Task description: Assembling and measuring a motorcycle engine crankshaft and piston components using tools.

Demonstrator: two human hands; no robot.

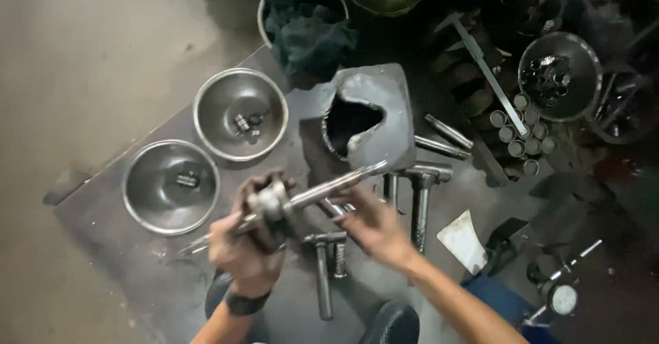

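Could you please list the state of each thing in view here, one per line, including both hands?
Left hand: closed around the shaft.
Right hand: open, fingers at the shaft.
Shaft: held up, tilted, off the floor.
Near bowl: upright, one small part inside.
Far bowl: upright, a few small parts inside.
Metal housing: on the floor, jagged hole showing.
Hammer: lying flat, untouched.

We are looking straight down from one head-worn camera, fairly close above the hands (309, 234) at lower centre. A metal plate (137, 261) is filling the middle; bare floor (82, 55) is showing at upper left.
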